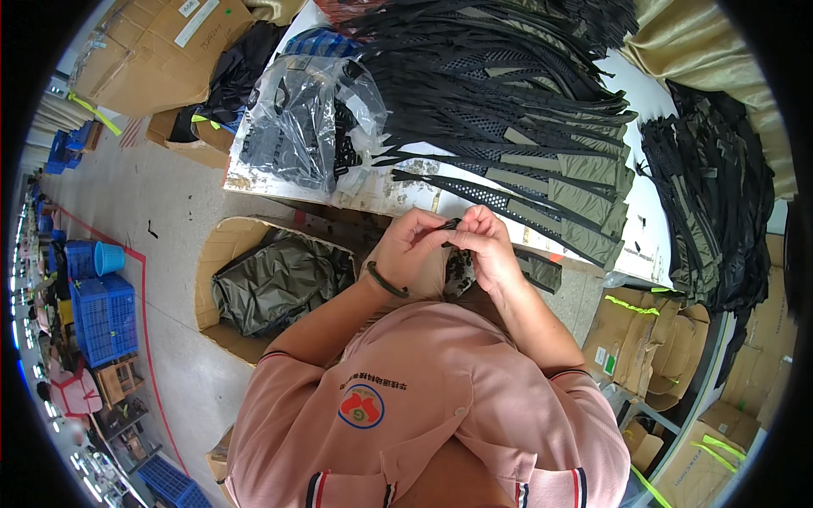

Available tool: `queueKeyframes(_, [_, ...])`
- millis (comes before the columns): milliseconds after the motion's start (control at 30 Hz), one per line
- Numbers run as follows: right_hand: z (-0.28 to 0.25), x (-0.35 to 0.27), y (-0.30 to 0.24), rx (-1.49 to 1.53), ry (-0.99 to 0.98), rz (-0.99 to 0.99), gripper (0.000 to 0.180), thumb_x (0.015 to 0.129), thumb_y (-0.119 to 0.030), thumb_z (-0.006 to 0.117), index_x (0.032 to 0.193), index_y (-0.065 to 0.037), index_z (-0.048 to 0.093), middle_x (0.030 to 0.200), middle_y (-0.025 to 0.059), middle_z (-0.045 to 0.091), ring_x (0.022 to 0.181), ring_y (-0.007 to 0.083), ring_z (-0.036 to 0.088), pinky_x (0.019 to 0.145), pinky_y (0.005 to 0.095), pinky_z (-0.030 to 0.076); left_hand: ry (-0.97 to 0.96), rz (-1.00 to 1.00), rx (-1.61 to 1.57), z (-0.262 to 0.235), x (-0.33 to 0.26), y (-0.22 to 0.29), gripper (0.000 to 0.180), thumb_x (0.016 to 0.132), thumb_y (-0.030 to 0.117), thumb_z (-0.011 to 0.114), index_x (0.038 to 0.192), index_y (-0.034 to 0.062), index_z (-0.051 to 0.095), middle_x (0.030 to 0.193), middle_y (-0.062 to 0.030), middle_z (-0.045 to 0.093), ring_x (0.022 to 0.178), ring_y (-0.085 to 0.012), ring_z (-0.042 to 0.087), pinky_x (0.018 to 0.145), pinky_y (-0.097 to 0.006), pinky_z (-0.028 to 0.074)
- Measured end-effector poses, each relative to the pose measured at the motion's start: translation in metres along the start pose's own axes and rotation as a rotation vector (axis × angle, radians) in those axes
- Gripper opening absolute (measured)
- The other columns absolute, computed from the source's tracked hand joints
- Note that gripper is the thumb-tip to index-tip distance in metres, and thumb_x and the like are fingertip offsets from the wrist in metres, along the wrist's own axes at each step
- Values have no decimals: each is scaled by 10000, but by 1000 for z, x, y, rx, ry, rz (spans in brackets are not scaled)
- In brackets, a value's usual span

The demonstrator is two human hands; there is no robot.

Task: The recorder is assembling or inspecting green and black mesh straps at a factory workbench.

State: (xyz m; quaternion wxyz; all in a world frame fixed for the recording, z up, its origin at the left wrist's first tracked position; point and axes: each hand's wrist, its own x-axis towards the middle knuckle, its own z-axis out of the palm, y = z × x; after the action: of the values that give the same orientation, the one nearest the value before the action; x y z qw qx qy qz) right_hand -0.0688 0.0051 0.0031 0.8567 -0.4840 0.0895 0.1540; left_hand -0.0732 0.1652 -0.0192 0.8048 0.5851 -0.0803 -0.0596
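Observation:
Close to the table's near edge, my left hand (408, 245) and my right hand (486, 245) meet, both with pinched fingers. Between them is a small black piece (451, 224), mostly covered by the fingertips, so its exact kind is hidden. A dark mesh strap (460, 269) hangs just below the hands over my lap. An olive-green panel end (542, 273) shows to the right, beyond my right wrist; whether it joins that strap I cannot tell. Ahead, many black mesh straps with olive panels (584, 182) lie fanned in a pile.
A clear plastic bag (292, 127) of black parts sits on the white table (406, 199), left of the pile. Left of my lap stands an open carton (207, 288) holding dark green fabric (284, 279). More finished-looking straps (711, 195) hang at right, above cartons (627, 334). Blue crates (103, 317) stand far left.

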Motion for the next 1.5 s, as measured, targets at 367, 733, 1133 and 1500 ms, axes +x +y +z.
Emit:
queueKeyframes(367, [0, 5, -14, -501, -136, -28, 122, 908, -138, 604, 921, -17, 601, 850, -8, 612, 720, 32, 496, 628, 190, 415, -205, 195, 386, -16, 4, 2, 258, 723, 23, 718, 947, 39, 591, 968, -76, 540, 822, -179, 544, 714, -269, 446])
queueKeyframes(733, [-10, 23, -9, -1090, -71, -363, 76, 865, -86, 617, 897, -20, 635, 812, 61, 619, 669, 146, 587, 644, 269, 476, -87, -511, -26, -87, -41, -8, 321, 816, 63, 685, 1092, 71, 520, 859, -14, 540, 810, -99, 529, 714, -261, 454])
queueKeyframes(1133, [10, 112, 29, -1581, -107, -914, 162, 739, -105, 674, 891, -57, 647, 821, 93, 582, 842, 288, 546, 737, 371, 417, 211, 462, 1275, -109, 75, 9, 313, 764, 8, 630, 1069, 21, 561, 983, -157, 537, 897, -351, 554, 777, -393, 469])
queueKeyframes(1500, [7, 114, 29, -1357, -254, -708, 179, 862, -163, 595, 997, -56, 643, 849, 139, 619, 793, 335, 613, 695, 405, 501, 267, -10, 1394, -132, 98, 11, 330, 720, 19, 672, 1039, 65, 600, 975, -156, 577, 891, -363, 579, 769, -418, 486])
